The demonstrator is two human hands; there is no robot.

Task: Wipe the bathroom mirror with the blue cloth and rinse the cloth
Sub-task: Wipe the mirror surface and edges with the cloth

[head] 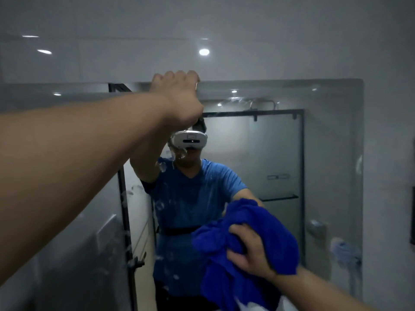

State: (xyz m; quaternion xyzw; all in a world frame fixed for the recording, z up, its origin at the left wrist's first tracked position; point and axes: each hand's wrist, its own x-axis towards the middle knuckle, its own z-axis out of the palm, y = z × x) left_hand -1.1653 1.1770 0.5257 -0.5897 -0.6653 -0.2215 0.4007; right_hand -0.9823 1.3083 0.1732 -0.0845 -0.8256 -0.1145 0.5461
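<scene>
At the mirror [325, 153], blue cloth [224, 239] bunched in right hand [251, 254]

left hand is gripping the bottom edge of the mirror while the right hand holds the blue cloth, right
No: the head view shows the left hand gripping the top edge of the rectangular glass mirror, not the bottom. The right hand holds the crumpled blue cloth.
</scene>
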